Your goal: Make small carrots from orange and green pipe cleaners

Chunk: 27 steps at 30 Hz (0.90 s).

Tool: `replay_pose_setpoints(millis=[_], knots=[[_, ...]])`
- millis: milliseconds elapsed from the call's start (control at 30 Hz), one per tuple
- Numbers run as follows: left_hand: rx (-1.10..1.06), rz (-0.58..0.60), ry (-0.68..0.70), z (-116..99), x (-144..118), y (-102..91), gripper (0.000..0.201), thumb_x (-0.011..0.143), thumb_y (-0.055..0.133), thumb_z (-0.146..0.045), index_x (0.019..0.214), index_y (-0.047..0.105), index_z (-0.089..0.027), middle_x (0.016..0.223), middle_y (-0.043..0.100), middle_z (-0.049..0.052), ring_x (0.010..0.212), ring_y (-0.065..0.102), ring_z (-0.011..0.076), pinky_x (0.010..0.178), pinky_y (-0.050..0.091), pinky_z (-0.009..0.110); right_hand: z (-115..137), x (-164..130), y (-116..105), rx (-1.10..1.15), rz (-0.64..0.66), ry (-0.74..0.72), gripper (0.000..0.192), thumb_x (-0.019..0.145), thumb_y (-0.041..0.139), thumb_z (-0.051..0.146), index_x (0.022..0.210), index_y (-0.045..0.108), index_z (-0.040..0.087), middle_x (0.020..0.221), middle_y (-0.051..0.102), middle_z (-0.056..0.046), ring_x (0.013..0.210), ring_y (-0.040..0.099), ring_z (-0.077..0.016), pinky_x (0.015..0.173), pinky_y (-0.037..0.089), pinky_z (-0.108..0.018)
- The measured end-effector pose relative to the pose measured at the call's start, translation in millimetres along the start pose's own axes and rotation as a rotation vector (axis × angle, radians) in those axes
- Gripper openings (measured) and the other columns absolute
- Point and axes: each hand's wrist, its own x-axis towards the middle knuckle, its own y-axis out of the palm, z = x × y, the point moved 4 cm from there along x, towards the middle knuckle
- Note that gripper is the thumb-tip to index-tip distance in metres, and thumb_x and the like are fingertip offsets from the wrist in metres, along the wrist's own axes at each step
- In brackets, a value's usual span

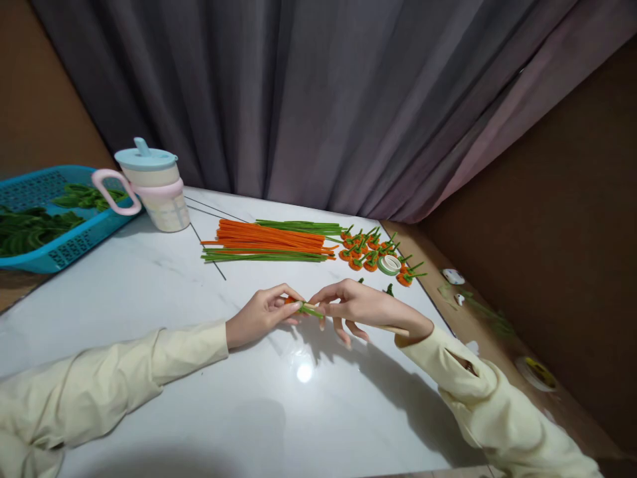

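Near the middle of the white table, my left hand (269, 311) is closed in a pinch around a small orange and green pipe-cleaner piece (312, 311). Its orange part is mostly hidden by the fingers, while the green stem points right. My right hand (361, 304) meets it from the other side, thumb and forefinger together at the stem, other fingers hanging loose. A thin pale wooden stick (398, 330) runs under the right palm to the wrist; its tip seems to lie between the right fingertips, beside the stem. Beyond the hands lie orange pipe cleaners (271, 236) and green pipe cleaners (269, 256).
Several finished orange pieces with green stems (371, 260) stand at the back right, around a green-and-white ring (389, 264). A lidded cup (164, 202) and a blue basket (64, 249) with green pieces are at left. Small items, including a white case (452, 276), lie beyond the right edge.
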Motion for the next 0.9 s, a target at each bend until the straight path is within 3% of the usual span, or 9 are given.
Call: replay_pose_setpoints(millis=[67,133,233,300,400,467,533,600,900], knots=[[-0.104,-0.013,-0.05,0,1,-1.3,0.032,0.077,0.066,-0.042,0.09,0.056,-0.014,0.088,0.072,0.011,0.088,0.069,0.0231,0.076,0.057,0.033,-10,0,-5,-0.03,-0.069,-0.047,0.028,0.087,0.049,0.031,0.11,0.055,0.016,0.083,0.064,-0.002,0.039,0.054,-0.0059,0.029,0.035,-0.016],[-0.172,-0.028,-0.092,0,2,-2.4,0.035,0.076,0.068,-0.043,0.09,0.055,-0.014,0.088,0.073,0.012,0.089,0.069,0.0242,0.076,0.056,0.033,-27,2,-12,-0.133,-0.222,-0.093,0.03,0.089,0.047,0.031,0.115,0.051,0.017,0.083,0.066,-0.003,0.04,0.055,-0.0072,0.031,0.035,-0.017],[-0.223,-0.043,-0.147,-1,4,-3.5,0.035,0.076,0.069,-0.042,0.089,0.054,-0.014,0.089,0.074,0.014,0.088,0.07,0.0244,0.075,0.056,0.03,-49,8,-20,-0.493,-0.579,-0.287,0.02,0.092,0.043,0.028,0.1,0.056,0.016,0.063,0.062,0.0,0.044,0.054,-0.0097,0.046,0.044,-0.021],[-0.246,-0.044,-0.168,0,5,-3.8,0.034,0.076,0.069,-0.042,0.088,0.053,-0.015,0.089,0.074,0.015,0.09,0.069,0.0253,0.075,0.055,0.029,-62,14,-19,-0.57,-0.66,-0.346,0.016,0.09,0.045,0.026,0.094,0.058,0.016,0.073,0.064,-0.004,0.059,0.059,-0.0149,0.059,0.047,-0.027],[-0.251,-0.022,-0.191,2,5,-3.3,0.033,0.077,0.069,-0.041,0.089,0.053,-0.015,0.09,0.073,0.015,0.093,0.069,0.0266,0.074,0.055,0.028,-64,17,-12,-0.6,-0.73,-0.417,0.014,0.089,0.05,0.026,0.094,0.058,0.017,0.09,0.064,-0.01,0.084,0.059,-0.0226,0.075,0.046,-0.036],[-0.243,-0.006,-0.2,4,4,-2.5,0.032,0.078,0.068,-0.041,0.09,0.054,-0.015,0.09,0.073,0.015,0.092,0.069,0.0264,0.074,0.055,0.029,-53,11,-3,-0.601,-0.778,-0.559,0.012,0.089,0.051,0.025,0.096,0.057,0.018,0.096,0.062,-0.011,0.094,0.056,-0.0235,0.082,0.044,-0.039],[-0.236,0.011,-0.2,5,4,-1.3,0.03,0.078,0.068,-0.039,0.09,0.056,-0.014,0.088,0.074,0.012,0.09,0.069,0.0253,0.075,0.055,0.029,-39,3,8,-0.542,-0.769,-0.736,0.009,0.09,0.05,0.022,0.096,0.057,0.019,0.094,0.061,-0.009,0.092,0.056,-0.0205,0.081,0.045,-0.036],[-0.236,0.026,-0.195,6,4,0.2,0.028,0.078,0.069,-0.037,0.089,0.058,-0.014,0.087,0.073,0.009,0.089,0.069,0.0238,0.075,0.056,0.028,-31,-2,17,-0.451,-0.724,-0.823,0.01,0.092,0.048,0.019,0.096,0.057,0.019,0.091,0.059,-0.008,0.088,0.057,-0.0176,0.076,0.047,-0.031],[-0.222,0.089,-0.233,4,2,6.4,0.025,0.08,0.066,-0.036,0.091,0.058,-0.015,0.092,0.072,0.01,0.091,0.069,0.024,0.083,0.053,0.034,-39,7,26,-0.36,-0.729,-0.838,0.013,0.091,0.045,0.016,0.083,0.055,0.018,0.079,0.058,-0.005,0.073,0.055,-0.0149,0.065,0.047,-0.026]])
